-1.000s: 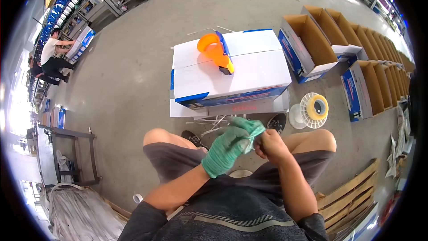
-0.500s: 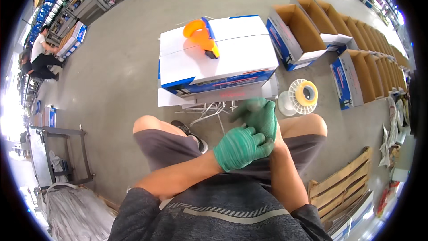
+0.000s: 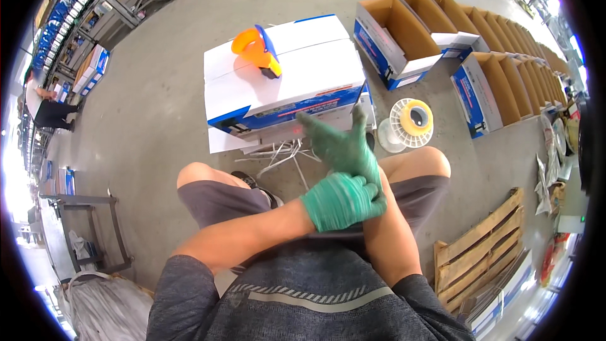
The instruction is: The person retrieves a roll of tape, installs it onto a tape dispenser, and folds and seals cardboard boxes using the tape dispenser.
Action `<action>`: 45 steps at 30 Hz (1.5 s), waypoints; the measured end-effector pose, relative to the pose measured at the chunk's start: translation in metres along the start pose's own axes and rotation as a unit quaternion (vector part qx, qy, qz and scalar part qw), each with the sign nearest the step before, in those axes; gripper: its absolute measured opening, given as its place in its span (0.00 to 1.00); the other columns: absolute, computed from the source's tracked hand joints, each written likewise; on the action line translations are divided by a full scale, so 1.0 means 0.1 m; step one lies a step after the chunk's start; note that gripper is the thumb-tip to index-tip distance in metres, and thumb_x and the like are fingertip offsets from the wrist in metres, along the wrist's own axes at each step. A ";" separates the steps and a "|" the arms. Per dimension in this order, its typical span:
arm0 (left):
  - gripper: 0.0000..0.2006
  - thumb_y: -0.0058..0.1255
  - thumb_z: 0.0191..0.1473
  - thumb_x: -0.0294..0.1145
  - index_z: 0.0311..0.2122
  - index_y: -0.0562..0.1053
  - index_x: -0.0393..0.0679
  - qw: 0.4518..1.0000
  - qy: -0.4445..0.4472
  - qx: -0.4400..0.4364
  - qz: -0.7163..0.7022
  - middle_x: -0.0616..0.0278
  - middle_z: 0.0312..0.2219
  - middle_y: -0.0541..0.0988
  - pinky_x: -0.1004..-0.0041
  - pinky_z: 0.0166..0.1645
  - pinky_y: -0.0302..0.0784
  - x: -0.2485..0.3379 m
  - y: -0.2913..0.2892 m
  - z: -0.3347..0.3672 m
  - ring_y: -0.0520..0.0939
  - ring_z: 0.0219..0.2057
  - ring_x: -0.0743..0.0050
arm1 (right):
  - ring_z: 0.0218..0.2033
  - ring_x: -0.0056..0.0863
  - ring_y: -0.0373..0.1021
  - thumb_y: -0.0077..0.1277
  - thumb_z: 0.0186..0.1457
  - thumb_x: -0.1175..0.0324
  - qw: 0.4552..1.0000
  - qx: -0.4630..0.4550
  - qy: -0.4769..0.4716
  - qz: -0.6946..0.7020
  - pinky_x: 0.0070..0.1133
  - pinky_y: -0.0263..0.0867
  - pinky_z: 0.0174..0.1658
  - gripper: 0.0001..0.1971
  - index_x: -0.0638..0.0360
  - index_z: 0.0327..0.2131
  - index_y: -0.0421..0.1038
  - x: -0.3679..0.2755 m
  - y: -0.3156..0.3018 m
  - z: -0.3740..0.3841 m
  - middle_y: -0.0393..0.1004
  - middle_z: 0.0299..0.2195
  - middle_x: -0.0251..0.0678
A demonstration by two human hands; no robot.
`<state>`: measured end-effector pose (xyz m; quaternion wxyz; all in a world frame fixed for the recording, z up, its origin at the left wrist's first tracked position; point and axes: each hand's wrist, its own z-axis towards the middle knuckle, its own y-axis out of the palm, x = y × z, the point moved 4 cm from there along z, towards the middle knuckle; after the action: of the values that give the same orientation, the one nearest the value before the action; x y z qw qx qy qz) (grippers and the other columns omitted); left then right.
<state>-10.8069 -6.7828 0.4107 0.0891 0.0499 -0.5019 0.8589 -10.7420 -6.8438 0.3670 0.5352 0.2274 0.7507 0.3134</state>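
Note:
Green work gloves cover both hands. My left hand (image 3: 344, 202) is closed on the cuff of the right glove (image 3: 367, 167), at the right wrist. My right hand (image 3: 338, 146) points away from me, its fingers spread and blurred, with nothing in it. Just beyond the hands stands a white and blue carton (image 3: 284, 76), its top flaps folded closed. An orange and blue tape dispenser (image 3: 252, 49) rests on that carton, left of its middle. Right of the carton, a yellow tape roll (image 3: 425, 113) sits on a white plastic spool (image 3: 392, 136).
Rows of open cartons (image 3: 404, 31) stand on the floor at the right. A wooden pallet (image 3: 480, 246) leans at the lower right. White straps (image 3: 281, 155) lie beneath the near carton. At far left are a metal frame (image 3: 117, 227) and a person (image 3: 47, 104) beside more cartons.
My right hand's fingers have spread out and reach upward, where they were bunched before. My left hand keeps its grip at the right wrist. The whole view has shifted slightly.

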 end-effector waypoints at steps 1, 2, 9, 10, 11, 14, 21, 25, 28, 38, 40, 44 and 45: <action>0.08 0.49 0.46 0.29 0.35 0.73 0.45 1.000 0.005 0.000 0.000 0.62 0.24 0.73 0.68 0.22 0.72 0.06 0.00 0.00 0.75 0.21 0.64 | 0.61 0.33 0.56 0.15 0.47 0.18 0.999 -0.018 -0.004 0.027 0.30 0.46 0.65 0.58 0.64 0.58 0.64 0.09 0.03 -0.11 0.59 0.62 0.46; 0.07 0.49 0.46 0.29 0.34 0.73 0.45 0.999 -0.029 -0.012 -0.010 0.61 0.25 0.74 0.67 0.24 0.73 0.13 -0.03 0.01 0.76 0.22 0.63 | 0.64 0.33 0.53 0.16 0.47 0.18 0.998 -0.034 -0.011 0.053 0.31 0.44 0.66 0.58 0.62 0.59 0.64 0.10 0.11 -0.22 0.55 0.65 0.45; 0.10 0.54 0.49 0.30 0.39 0.72 0.45 0.973 -0.181 0.054 -0.134 0.57 0.29 0.76 0.63 0.30 0.74 0.04 -0.06 -0.44 0.79 0.29 0.56 | 0.65 0.55 0.49 0.28 0.55 0.27 0.861 -0.398 -0.184 0.257 0.50 0.40 0.65 0.44 0.53 0.60 0.61 -0.32 0.30 -0.23 0.50 0.64 0.56; 0.12 0.55 0.50 0.30 0.41 0.72 0.44 0.947 -0.185 0.141 -0.221 0.55 0.31 0.77 0.63 0.33 0.75 -0.02 -0.10 -0.52 0.79 0.31 0.54 | 0.66 0.59 0.44 0.28 0.52 0.23 0.914 -0.290 -0.088 0.269 0.52 0.37 0.65 0.48 0.49 0.66 0.52 -0.36 0.61 -0.39 0.45 0.66 0.56; 0.17 0.57 0.51 0.32 0.47 0.72 0.45 0.930 -0.211 0.092 -0.288 0.52 0.41 0.78 0.57 0.43 0.74 -0.09 -0.05 -0.67 0.79 0.41 0.52 | 0.66 0.60 0.42 0.25 0.48 0.20 0.916 -0.291 -0.101 0.256 0.54 0.35 0.65 0.51 0.45 0.68 0.44 -0.42 0.70 -0.47 0.41 0.67 0.54; 0.21 0.55 0.53 0.34 0.53 0.70 0.45 0.977 -0.144 0.079 -0.137 0.52 0.45 0.76 0.60 0.46 0.73 -0.22 -0.05 -0.85 0.78 0.43 0.52 | 0.68 0.61 0.35 0.14 0.42 0.15 0.908 -0.341 -0.142 0.196 0.57 0.29 0.64 0.58 0.46 0.67 0.50 -0.53 0.82 -0.65 0.35 0.69 0.53; 0.23 0.54 0.51 0.30 0.54 0.69 0.44 0.954 -0.131 0.023 -0.271 0.52 0.45 0.75 0.60 0.48 0.73 -0.48 -0.18 -0.90 0.77 0.44 0.51 | 0.52 0.73 0.60 0.09 0.44 0.16 0.836 -0.499 -0.063 0.221 0.60 0.49 0.55 0.64 0.73 0.45 0.74 -0.11 1.08 -0.55 0.58 0.56 0.66; 0.24 0.53 0.50 0.28 0.55 0.69 0.44 0.949 -0.124 0.001 -0.290 0.52 0.45 0.75 0.60 0.49 0.73 -0.55 -0.18 -0.84 0.77 0.44 0.51 | 0.51 0.71 0.62 0.19 0.48 0.18 0.831 -0.484 -0.019 0.273 0.58 0.57 0.52 0.57 0.65 0.57 0.62 -0.05 1.20 -0.51 0.62 0.53 0.68; 0.25 0.53 0.49 0.26 0.55 0.69 0.43 0.944 -0.118 -0.017 -0.309 0.51 0.45 0.75 0.60 0.49 0.73 -0.64 -0.18 -0.79 0.76 0.44 0.51 | 0.54 0.69 0.60 0.31 0.51 0.23 0.842 -0.439 0.013 0.314 0.54 0.64 0.49 0.52 0.52 0.68 0.40 -0.05 1.29 -0.42 0.55 0.58 0.68; 0.32 0.44 0.45 0.17 0.59 0.66 0.50 0.928 -0.300 0.051 0.216 0.48 0.44 0.73 0.57 0.51 0.71 -1.99 -1.87 -0.85 0.72 0.46 0.46 | 0.42 0.31 0.73 0.40 0.66 0.69 0.819 0.233 -0.292 -0.436 0.25 0.69 0.48 0.17 0.65 0.55 0.66 -1.93 -0.57 -0.91 0.76 0.41 0.41; 0.34 0.46 0.45 0.18 0.61 0.63 0.51 0.929 -0.304 -0.073 0.199 0.47 0.49 0.71 0.55 0.57 0.65 -2.34 -1.86 -0.74 0.70 0.50 0.44 | 0.43 0.27 0.72 0.38 0.63 0.79 0.786 0.315 -0.225 -0.483 0.23 0.68 0.49 0.19 0.64 0.56 0.65 -2.05 -1.46 -1.03 0.75 0.44 0.38; 0.34 0.51 0.44 0.19 0.60 0.63 0.49 0.919 -0.307 -0.176 0.173 0.48 0.53 0.68 0.55 0.62 0.59 -2.55 -1.82 -0.79 0.66 0.55 0.43 | 0.47 0.34 0.72 0.47 0.50 0.84 0.578 0.288 -0.116 -0.755 0.23 0.65 0.52 0.25 0.60 0.54 0.68 -1.74 -2.61 -1.05 0.75 0.47 0.41; 0.34 0.52 0.44 0.20 0.60 0.63 0.48 0.917 -0.320 -0.178 0.156 0.49 0.53 0.68 0.55 0.62 0.60 -2.57 -1.80 -0.77 0.66 0.55 0.43 | 0.47 0.39 0.71 0.47 0.48 0.82 0.566 0.292 -0.087 -0.766 0.26 0.65 0.52 0.25 0.58 0.53 0.69 -1.64 -2.58 -1.07 0.74 0.47 0.43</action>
<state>-10.5188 -6.6554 0.4810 -0.2037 0.2264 -0.6499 0.6964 -10.7918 -7.1595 0.3155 0.5421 -0.2623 0.6441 -0.4717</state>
